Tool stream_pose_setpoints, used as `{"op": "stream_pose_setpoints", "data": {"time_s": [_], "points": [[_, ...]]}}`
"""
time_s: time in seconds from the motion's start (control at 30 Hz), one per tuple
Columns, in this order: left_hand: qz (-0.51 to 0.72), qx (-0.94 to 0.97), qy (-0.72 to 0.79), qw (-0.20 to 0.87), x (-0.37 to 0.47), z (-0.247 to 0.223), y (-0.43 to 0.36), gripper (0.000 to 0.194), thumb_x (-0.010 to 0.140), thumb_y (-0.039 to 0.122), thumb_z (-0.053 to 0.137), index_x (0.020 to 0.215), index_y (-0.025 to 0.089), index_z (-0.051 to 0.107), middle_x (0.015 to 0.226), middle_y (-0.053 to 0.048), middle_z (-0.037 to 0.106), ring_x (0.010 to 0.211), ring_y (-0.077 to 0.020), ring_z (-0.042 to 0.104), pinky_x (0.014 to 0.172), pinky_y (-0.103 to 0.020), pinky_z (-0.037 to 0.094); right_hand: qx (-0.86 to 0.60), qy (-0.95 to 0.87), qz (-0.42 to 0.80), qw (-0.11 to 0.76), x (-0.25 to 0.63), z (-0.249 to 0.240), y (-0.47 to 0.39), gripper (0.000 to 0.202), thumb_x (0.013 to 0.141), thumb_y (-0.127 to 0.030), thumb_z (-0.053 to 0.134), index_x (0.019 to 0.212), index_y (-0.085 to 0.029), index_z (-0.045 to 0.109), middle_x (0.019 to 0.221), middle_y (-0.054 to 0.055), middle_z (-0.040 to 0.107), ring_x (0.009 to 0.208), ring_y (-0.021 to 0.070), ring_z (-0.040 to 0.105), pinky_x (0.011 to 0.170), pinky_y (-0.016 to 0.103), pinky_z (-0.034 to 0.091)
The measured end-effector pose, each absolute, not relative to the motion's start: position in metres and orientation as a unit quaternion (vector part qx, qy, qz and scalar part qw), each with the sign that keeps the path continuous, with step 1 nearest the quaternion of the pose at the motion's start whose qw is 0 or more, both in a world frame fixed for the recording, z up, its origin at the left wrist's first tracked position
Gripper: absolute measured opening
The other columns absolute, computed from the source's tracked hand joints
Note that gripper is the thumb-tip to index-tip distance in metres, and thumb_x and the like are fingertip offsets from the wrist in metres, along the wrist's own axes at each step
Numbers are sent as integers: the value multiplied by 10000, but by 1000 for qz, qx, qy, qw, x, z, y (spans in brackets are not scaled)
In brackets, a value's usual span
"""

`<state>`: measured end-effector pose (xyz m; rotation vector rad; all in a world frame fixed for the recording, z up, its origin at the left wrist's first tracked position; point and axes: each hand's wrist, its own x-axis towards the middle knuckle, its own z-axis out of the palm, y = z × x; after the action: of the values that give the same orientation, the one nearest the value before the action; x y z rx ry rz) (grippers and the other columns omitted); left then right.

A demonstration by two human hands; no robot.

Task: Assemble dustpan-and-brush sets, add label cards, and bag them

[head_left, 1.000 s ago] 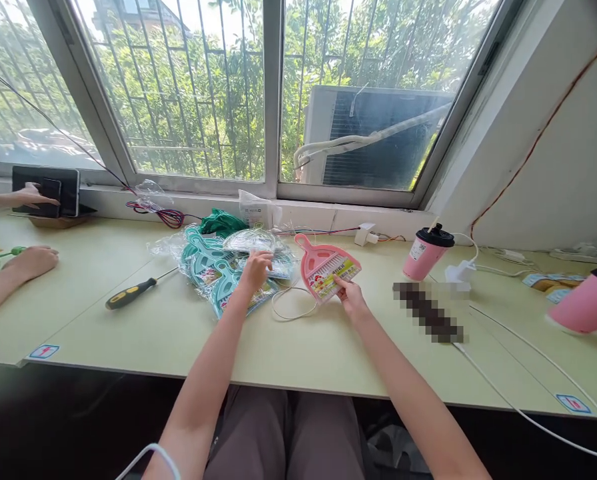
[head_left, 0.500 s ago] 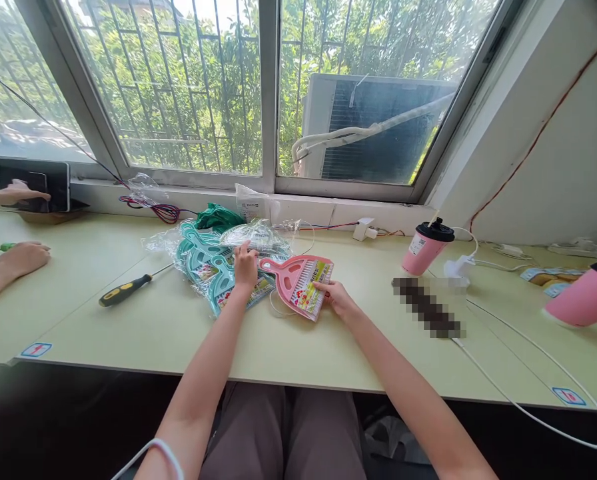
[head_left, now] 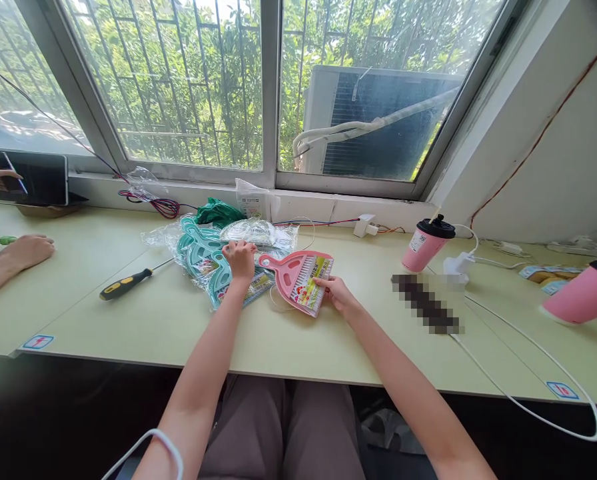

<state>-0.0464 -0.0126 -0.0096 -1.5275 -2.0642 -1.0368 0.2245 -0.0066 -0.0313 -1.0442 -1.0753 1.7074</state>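
Note:
My right hand point(head_left: 339, 293) grips the lower right edge of a pink mini dustpan and brush set point(head_left: 289, 277), thumb on its yellow printed label. The set lies tilted just above or on the table; I cannot tell which. Left of its handle, my left hand point(head_left: 239, 260) is closed over a pile of teal dustpan sets point(head_left: 201, 250) in clear plastic wrapping. Its fingers are curled, and whatever they hold is hidden. Clear wrapping point(head_left: 251, 232) lies behind the hand, with a bunched green bag point(head_left: 218, 212) farther back.
A yellow-and-black screwdriver point(head_left: 127, 285) lies left of the pile. Pink cups point(head_left: 421, 248) with black lids, a white charger point(head_left: 459, 267), a cable point(head_left: 528, 340) and a pixelated item point(head_left: 426, 305) are at right. Another person's hand point(head_left: 28, 252) rests at left near a tablet point(head_left: 33, 179).
My left hand has shifted slightly left and curled its fingers. The pink set and my right hand stay nearly in place. The other person's far hand has moved left from the tablet's screen.

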Motion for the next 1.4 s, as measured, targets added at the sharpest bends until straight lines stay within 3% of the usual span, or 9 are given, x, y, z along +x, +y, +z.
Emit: {"op": "stream_pose_setpoints", "data": {"time_s": [0.23, 0.57, 0.8, 0.9, 1.07, 1.13, 1.2, 1.3, 1.4], "points": [[-447, -526, -698, 191, -35, 0, -16, 180, 913, 272, 531, 885, 241, 706, 979, -70, 691, 1045, -290, 521, 1063, -498, 259, -415, -402, 683, 445, 221, -33, -7, 116, 740, -90, 719, 854, -108, 707, 900, 103, 760, 773, 186, 724, 676, 268, 603], [-516, -585, -602, 170, 1, 20, -29, 249, 959, 292, 440, 886, 246, 674, 1003, -56, 658, 1083, -257, 518, 1195, -559, 114, -356, -326, 650, 587, 223, -36, -2, 207, 686, -189, 790, 857, -182, 674, 1002, 62, 745, 1034, 219, 686, 893, 315, 588], [-492, -711, -481, 145, 22, 18, -37, 230, 959, 332, 451, 894, 246, 654, 1064, -60, 661, 1118, -233, 503, 1159, -490, 280, -330, -375, 687, 527, 221, -28, -4, 296, 597, -195, 843, 853, -153, 700, 940, 69, 748, 953, 233, 698, 879, 341, 581], [-504, -699, -480, 161, 29, 14, -39, 215, 932, 407, 506, 980, 258, 653, 1274, -69, 577, 1264, -252, 448, 1187, -504, 222, -300, -363, 671, 572, 227, -24, -2, 275, 612, -197, 821, 855, -170, 695, 958, 51, 748, 995, 226, 684, 891, 333, 575], [-636, -571, -498, 147, 43, 11, -42, 789, 747, 676, 633, 1376, 244, 430, 1580, -114, 196, 1494, -326, 106, 1193, -499, 219, -281, -346, 632, 634, 235, -17, 0, 217, 694, -242, 746, 890, -201, 664, 1039, 38, 732, 1151, 217, 622, 939, 322, 558], [-682, -537, -491, 73, 45, 14, -39, 888, 774, 761, 509, 1472, 263, 278, 1605, -102, 146, 1503, -297, 105, 1190, -479, 239, -293, -347, 621, 639, 235, -15, -1, 204, 712, -252, 726, 898, -207, 657, 1059, 35, 726, 1178, 216, 607, 945, 322, 554], [-693, -544, -465, -82, 40, 18, -33, 822, 846, 789, 258, 1491, 280, 245, 1583, -98, 247, 1472, -263, 245, 1165, -469, 296, -294, -350, 623, 634, 234, -14, -1, 196, 711, -257, 730, 886, -204, 660, 1057, 36, 727, 1165, 212, 614, 947, 313, 549], [-664, -542, -387, -341, 29, 19, -20, 836, 875, 735, 0, 1426, 247, 398, 1439, -131, 491, 1338, -258, 473, 1090, -495, 393, -282, -370, 652, 599, 232, -14, -4, 224, 673, -259, 779, 865, -195, 684, 1013, 37, 739, 1086, 213, 651, 928, 309, 549], [-652, -503, -346, -450, 22, 14, -15, 805, 899, 717, 80, 1291, 199, 555, 1245, -133, 645, 1256, -274, 549, 1073, -500, 414, -277, -413, 684, 535, 228, -18, -9, 304, 604, -282, 847, 857, -181, 713, 952, 46, 752, 984, 228, 684, 870, 331, 562]]}}
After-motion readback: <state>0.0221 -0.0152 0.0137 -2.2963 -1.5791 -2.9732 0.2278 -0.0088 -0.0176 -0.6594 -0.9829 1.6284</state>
